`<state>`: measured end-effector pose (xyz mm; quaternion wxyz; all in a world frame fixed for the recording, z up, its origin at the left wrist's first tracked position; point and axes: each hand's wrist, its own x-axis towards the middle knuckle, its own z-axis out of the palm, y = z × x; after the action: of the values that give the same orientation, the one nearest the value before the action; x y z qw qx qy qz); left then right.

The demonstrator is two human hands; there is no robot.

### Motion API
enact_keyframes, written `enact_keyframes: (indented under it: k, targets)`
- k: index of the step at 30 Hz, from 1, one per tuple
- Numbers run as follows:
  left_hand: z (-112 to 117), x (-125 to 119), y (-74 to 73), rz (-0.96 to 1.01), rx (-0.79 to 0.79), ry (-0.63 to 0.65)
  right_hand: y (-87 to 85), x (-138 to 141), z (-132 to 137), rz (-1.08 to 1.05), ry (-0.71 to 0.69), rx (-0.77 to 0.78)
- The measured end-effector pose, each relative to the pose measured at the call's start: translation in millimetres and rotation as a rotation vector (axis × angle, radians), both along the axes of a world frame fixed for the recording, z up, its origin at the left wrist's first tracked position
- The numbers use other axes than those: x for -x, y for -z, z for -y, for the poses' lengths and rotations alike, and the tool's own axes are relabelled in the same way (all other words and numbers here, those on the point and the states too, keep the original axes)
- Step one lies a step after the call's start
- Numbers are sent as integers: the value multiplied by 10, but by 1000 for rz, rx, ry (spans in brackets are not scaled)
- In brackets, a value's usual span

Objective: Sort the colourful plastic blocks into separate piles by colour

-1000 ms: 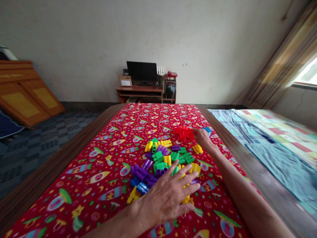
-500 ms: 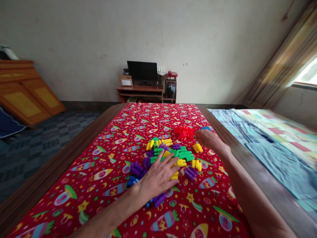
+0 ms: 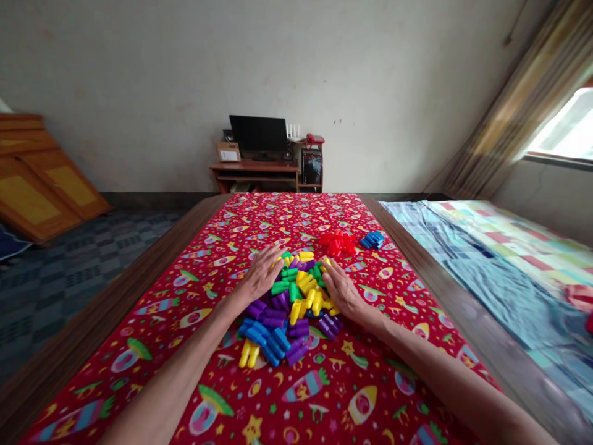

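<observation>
A heap of plastic interlocking toy blocks [image 3: 296, 296] in green, yellow, purple and blue lies on a red rocket-print cloth [image 3: 259, 216]. My left hand [image 3: 259, 275] rests flat against the heap's left side, and my right hand [image 3: 340, 290] presses its right side, fingertips on yellow and green pieces. Neither hand grips anything. Farther off stand a red block cluster [image 3: 337, 243] and a blue block cluster [image 3: 373, 240], close together. A yellow block [image 3: 249, 353] and several blue and purple blocks lie at the heap's near end.
The cloth covers a wooden table with a dark edge [image 3: 92, 303]. A bed with a blue sheet [image 3: 504, 278] lies to the right, and a checked floor mat [image 3: 92, 259] to the left. A desk with a monitor [image 3: 258, 133] stands against the far wall.
My right hand has left the red and blue blocks and come to the heap. Both hands have pushed the blocks inward, so the heap is tighter. The blue blocks now show fully.
</observation>
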<state>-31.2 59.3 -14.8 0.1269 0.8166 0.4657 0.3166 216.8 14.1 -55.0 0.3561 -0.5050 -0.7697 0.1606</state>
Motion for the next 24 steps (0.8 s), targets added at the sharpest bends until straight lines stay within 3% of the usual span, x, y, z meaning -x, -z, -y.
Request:
enact_keyframes:
  k: [3, 6, 11, 15, 20, 24]
  targets:
    - [-34, 91, 83, 89, 170, -38, -49, 334, -113, -86, 8, 50]
    - [-20, 157, 74, 204, 237, -74, -155, 556, -216, -135, -15, 62]
    - [-5, 215, 27, 218, 258, -64, -287, 518, -341, -258, 21, 139]
    - [-19, 240, 32, 218, 245, -130, -358, 159, -442, -333, 56, 99]
    - [-23, 261, 41, 244, 234, -186, -480, -619, -421, 122, 212, 30]
    - [-2, 253, 24, 280, 258, -199, -555, -1235, -369, 346, 308, 176]
